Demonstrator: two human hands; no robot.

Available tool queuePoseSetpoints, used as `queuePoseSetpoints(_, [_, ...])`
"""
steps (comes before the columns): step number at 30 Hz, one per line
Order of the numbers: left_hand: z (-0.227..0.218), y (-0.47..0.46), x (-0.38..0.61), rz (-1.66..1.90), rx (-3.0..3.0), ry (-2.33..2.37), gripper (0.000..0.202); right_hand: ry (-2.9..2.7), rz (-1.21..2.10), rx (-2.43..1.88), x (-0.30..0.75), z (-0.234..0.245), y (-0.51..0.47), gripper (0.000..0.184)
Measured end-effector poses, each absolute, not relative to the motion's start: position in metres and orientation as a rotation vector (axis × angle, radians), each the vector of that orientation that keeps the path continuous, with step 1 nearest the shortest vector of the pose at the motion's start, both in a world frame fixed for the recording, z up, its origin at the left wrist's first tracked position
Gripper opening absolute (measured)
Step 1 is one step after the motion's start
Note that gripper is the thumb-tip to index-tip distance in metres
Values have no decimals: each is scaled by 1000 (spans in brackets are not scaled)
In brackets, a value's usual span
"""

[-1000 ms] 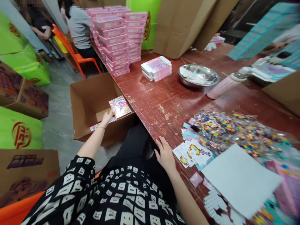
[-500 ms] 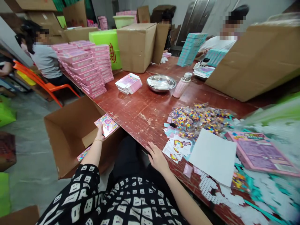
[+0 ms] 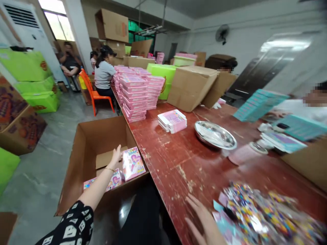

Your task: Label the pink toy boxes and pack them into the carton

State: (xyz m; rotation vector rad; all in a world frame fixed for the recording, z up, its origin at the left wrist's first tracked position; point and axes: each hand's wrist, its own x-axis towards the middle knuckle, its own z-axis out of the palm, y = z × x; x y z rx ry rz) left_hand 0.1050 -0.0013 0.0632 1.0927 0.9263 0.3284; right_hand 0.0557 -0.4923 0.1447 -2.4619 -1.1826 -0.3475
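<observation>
My left hand (image 3: 116,157) reaches into an open cardboard carton (image 3: 88,136) beside the table. Its fingers point upward and look straightened, just left of a pink illustrated box (image 3: 133,164) that leans at the carton's table side. A narrow gap seems to show between hand and box. More pink boxes (image 3: 114,179) stand in the carton's near part, partly hidden by my forearm. My right hand (image 3: 201,217), slightly blurred, rests with fingers spread on the red tabletop (image 3: 168,170). It is close to bags of colourful beads (image 3: 255,211) and paper cards.
A stack of flat printed cartons (image 3: 172,120), a steel bowl (image 3: 216,135) and a pink bottle (image 3: 246,153) stand on the table. Pink boxes (image 3: 134,92) are piled farther back, near an orange chair (image 3: 98,97) with a seated person. Teal boxes (image 3: 259,104) stand right, by another person.
My left hand has lowered the pink box into the carton and now appears off it. The view has swung left and up. My right hand remains on the table, fingers more spread.
</observation>
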Motion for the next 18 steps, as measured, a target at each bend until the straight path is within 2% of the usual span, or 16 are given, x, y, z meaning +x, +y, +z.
queuePoseSetpoints(5, [84,58,190,627,1146,862,38,-1557,-339,-2284,236,269,-384,43])
queuePoseSetpoints(7, [89,75,228,661,1122,814,27,-1653,-327,-2203,301,302,-316,39])
queuePoseSetpoints(10, [88,97,282,700,1049,762,21,-1668,-343,-2103,377,336,-209,36])
queuePoseSetpoints(14, [77,130,337,739,928,723,25,-1603,-469,-2036,445,370,-79,50])
queuePoseSetpoints(18, [68,165,375,747,899,706,39,-1514,-601,-2021,481,395,17,66])
